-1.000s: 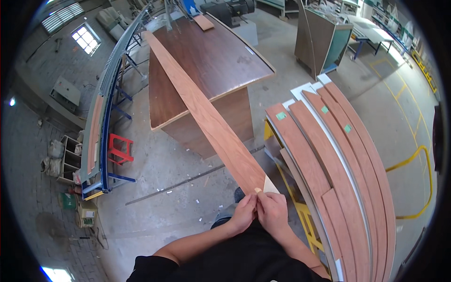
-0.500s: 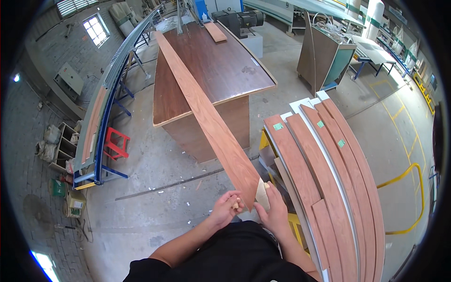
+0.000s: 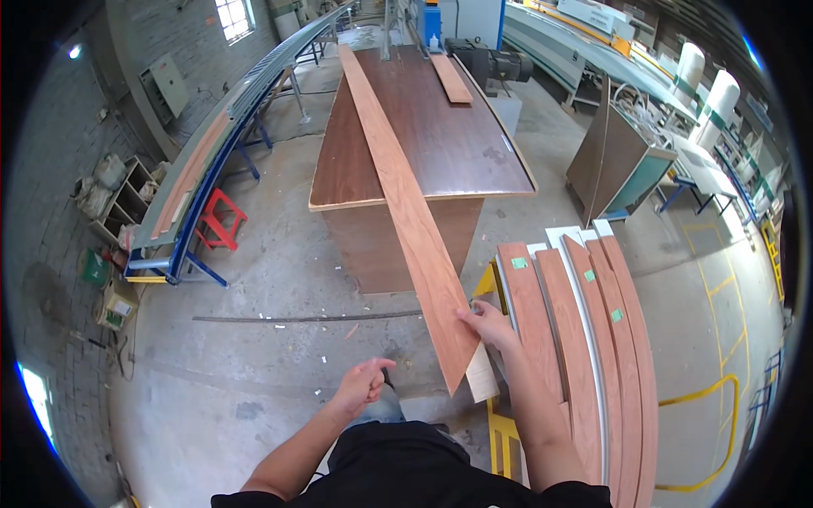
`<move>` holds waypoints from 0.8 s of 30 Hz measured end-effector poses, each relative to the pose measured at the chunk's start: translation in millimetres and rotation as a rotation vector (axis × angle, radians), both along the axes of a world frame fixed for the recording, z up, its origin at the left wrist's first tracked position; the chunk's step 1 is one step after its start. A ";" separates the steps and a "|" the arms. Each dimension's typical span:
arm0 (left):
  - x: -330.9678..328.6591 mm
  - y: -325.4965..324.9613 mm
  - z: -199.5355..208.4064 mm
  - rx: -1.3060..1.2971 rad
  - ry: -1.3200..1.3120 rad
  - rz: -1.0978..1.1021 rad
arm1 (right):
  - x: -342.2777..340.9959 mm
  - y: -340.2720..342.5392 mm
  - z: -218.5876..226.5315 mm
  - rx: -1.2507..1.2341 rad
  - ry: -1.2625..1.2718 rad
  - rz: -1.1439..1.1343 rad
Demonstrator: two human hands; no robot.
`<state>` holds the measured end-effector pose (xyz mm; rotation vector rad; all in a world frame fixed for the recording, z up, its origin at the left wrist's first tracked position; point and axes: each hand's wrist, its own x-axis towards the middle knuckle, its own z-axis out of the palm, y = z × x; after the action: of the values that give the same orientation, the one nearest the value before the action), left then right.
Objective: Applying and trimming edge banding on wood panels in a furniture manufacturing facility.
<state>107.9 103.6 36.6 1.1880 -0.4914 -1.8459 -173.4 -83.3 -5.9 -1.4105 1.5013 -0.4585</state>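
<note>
long plank (image 3: 405,195) is gripped near its close end by the right hand (image 3: 487,326), fingers closed on the edge. far end is rested on the brown table (image 3: 474,144). left hand (image 3: 364,385) is held free below, loosely curled, holding nothing. stacked boards (image 3: 584,339) lie at right.

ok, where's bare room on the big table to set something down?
On the brown table, free top lies right of the long plank, up to the short board; a narrower strip lies on its left. The stack of strips by the right hand is crowded. Left hand holds nothing.
</note>
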 end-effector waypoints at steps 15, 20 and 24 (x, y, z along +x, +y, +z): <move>77.9 -318.5 -10.9 -0.573 -1.059 -0.097 | 97.9 63.2 9.2 0.117 -0.118 -0.277; 105.9 -387.2 1.0 -0.648 -1.072 -0.306 | 173.4 60.9 82.5 -0.019 0.369 -0.270; 118.6 -417.7 0.4 -0.740 -1.047 -0.160 | 212.5 28.5 105.6 -0.071 0.592 -0.276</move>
<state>226.5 -314.1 37.0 1.4919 -1.6996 -0.8333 39.0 -54.9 99.7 -1.4732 2.1918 -0.2686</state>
